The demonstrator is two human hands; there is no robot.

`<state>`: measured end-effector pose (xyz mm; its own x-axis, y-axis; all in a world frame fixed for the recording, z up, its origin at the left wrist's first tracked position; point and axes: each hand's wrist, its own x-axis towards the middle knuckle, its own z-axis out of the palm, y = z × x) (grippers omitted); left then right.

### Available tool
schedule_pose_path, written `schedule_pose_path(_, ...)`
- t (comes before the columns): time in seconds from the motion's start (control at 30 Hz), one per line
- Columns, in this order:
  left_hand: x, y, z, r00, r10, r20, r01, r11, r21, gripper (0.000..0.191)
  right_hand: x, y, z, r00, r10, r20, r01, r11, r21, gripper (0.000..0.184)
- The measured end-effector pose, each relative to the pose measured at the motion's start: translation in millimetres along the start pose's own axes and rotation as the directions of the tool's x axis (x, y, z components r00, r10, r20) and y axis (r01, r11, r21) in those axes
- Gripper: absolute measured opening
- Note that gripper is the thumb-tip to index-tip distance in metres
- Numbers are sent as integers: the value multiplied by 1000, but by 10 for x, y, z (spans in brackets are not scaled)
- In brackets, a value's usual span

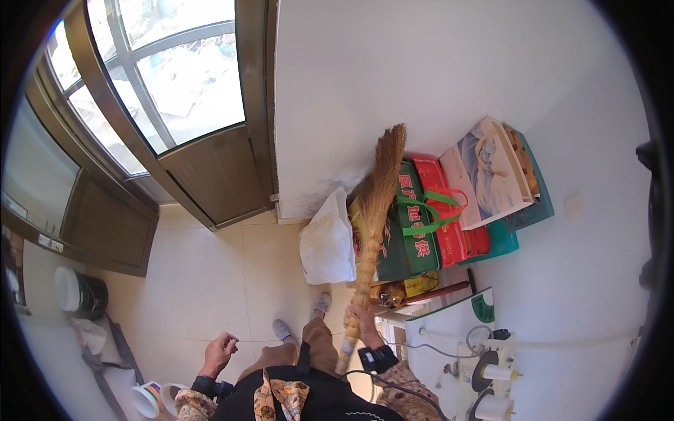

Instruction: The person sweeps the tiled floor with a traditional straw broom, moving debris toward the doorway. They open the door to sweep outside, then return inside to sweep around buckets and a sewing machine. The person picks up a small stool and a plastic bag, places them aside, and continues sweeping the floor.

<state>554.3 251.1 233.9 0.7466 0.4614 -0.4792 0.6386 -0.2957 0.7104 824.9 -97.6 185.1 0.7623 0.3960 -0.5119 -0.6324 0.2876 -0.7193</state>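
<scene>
My right hand (364, 321) grips the bound handle of a straw broom (376, 226). The broom is held up, with its brush end towards the wall and the butt of its handle near my apron. Behind the broom are a white woven sack (329, 239) and a green gift bag (418, 231) with green handles, which bears writing. My left hand (218, 353) hangs over the floor to the left of my legs. Its fingers are curled, and nothing shows in them.
A brown glazed door (218, 181) stands ajar ahead. Stacked at the wall are a red bag (445, 239) and a pale gift box (487, 173). A sewing machine with thread cones (497, 372) is at right. Buckets, including a dark one (89, 294), stand at left.
</scene>
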Motion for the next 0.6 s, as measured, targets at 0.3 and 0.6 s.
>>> schedule_pose_path(0.3, -151, -105, 26, 998, -56, 31, 54, 997, 53, 14, 757, 861, 1448, 974, 34, 225, -83, 974, 211, 18)
schedule_pose_path(0.6, -714, -948, 306, 966, -254, -47, 256, 966, 41, 17, -67, 1146, 1578, 841, 368, 396, -311, 929, -202, 22)
